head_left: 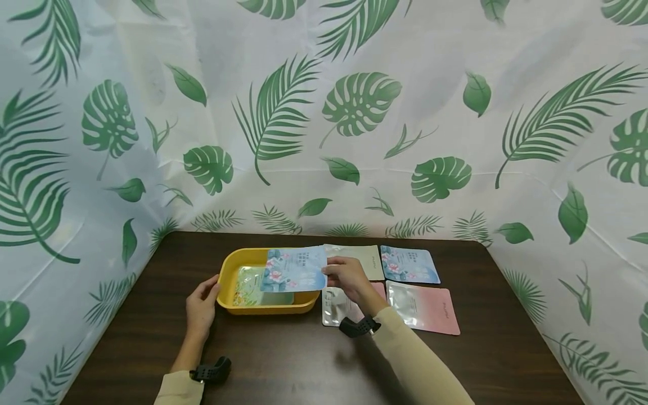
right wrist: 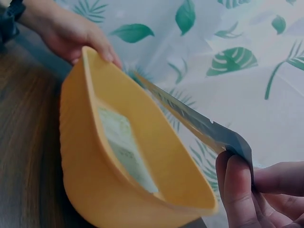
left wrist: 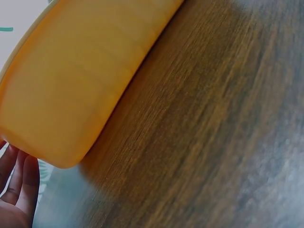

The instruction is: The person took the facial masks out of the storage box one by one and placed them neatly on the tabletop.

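My right hand [head_left: 349,275] pinches a light blue face mask packet [head_left: 296,270] with pink flowers by its right end. The packet hangs over the yellow plastic basin [head_left: 225,298], and in the right wrist view [right wrist: 197,121] it shows nearly edge-on above the rim. A pale green flowered packet [head_left: 248,287] lies on the basin's floor, partly hidden by the blue one. At the basin's left end my left hand [head_left: 201,306] holds the rim, thumb and fingers about its rounded end. Its fingertips [left wrist: 31,166] meet the outer wall in the left wrist view.
Right of the basin lie several packets: a cream one [head_left: 367,261], a blue flowered one [head_left: 410,265], a silver-and-pink one [head_left: 425,309] and another pink one [head_left: 334,306] partly under my right arm. A leaf-print cloth [head_left: 379,169] hangs behind the dark wooden table [head_left: 283,360].
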A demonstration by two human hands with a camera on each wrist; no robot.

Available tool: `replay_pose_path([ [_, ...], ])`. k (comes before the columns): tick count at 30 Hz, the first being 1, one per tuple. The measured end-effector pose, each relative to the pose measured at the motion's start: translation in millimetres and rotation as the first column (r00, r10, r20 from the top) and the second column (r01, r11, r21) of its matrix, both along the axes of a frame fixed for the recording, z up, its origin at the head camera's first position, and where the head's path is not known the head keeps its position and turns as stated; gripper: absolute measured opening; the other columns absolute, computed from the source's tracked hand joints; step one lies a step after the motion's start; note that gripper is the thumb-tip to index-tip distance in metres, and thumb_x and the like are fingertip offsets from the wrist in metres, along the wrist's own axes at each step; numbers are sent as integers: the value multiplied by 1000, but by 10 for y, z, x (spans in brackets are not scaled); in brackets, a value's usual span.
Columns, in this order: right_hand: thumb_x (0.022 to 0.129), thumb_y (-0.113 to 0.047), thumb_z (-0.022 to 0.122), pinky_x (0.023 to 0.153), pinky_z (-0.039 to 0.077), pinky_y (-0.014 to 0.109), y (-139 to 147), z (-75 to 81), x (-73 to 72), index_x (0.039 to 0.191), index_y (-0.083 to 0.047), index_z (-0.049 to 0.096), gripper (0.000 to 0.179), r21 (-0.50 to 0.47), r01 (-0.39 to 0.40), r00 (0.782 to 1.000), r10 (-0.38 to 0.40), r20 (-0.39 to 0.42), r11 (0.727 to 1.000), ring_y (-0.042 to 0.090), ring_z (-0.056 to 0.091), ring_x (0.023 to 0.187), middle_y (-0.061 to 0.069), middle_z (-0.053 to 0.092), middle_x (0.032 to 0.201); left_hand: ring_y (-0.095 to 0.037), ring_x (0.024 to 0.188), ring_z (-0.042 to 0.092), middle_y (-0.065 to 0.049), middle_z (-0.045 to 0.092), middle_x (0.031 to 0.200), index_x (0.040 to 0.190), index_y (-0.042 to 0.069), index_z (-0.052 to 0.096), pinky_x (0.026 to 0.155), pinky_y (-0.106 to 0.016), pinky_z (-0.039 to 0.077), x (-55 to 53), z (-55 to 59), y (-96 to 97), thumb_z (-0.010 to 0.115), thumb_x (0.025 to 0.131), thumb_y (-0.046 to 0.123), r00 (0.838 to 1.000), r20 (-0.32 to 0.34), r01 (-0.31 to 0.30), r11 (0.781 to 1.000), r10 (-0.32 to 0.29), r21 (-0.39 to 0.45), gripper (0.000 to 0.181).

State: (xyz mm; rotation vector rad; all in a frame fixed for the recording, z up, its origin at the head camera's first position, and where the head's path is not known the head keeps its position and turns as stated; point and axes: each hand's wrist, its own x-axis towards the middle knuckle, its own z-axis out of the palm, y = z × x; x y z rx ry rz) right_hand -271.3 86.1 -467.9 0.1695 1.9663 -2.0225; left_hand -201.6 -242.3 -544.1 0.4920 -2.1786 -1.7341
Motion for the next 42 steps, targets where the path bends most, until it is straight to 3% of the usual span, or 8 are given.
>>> replay_pose_path([
  [11,86,4,63,55,54,20,349,2,104,117,12,59,32,-21,-11,1000,10,-23,1000,9,63,59,3,67,76,10,103,46,-14,57,138,131,4,58,80,3,38,14,-11,-4,53,101,28,1000,21,8,1000,-8,-3,39],
  [19,91,-1,62,57,54,21,719,30,196,130,10,49,43,30,-23,1000,24,-13,999,6,59,58,-2,64,74,7,106,46,-13,56,139,132,4,58,81,3,37,10,-12,-8,52,101,32,1000,18,10,1000,-10,4,42],
  [25,92,-1,61,59,56,20,926,-4,263,126,13,51,39,13,-46,999,46,-8,999,7,66,64,1,69,80,8,105,47,-13,57,138,131,4,59,80,3,38,4,-12,-11,52,101,30,1000,3,10,1000,-10,4,40],
  [35,93,-2,60,66,57,22,1260,-16,451,127,9,48,38,-18,-14,998,15,59,1000,10,66,71,1,68,87,-22,129,46,-13,53,142,134,5,55,80,5,35,16,-2,10,49,102,32,999,32,22,1000,-23,14,43],
  [38,94,-2,58,68,58,22,1338,-18,509,131,11,45,41,-15,-22,997,23,70,1000,10,67,74,0,69,88,-19,127,47,-13,54,142,134,5,56,80,5,35,12,-5,11,50,102,32,999,32,20,1000,-20,18,42],
  [42,93,-2,58,67,57,21,1414,-27,579,131,11,46,41,4,-25,996,24,85,1000,9,66,72,-1,69,87,-6,117,49,-12,56,140,132,5,58,80,4,37,4,-16,13,52,101,31,1000,21,2,1000,-3,22,41],
])
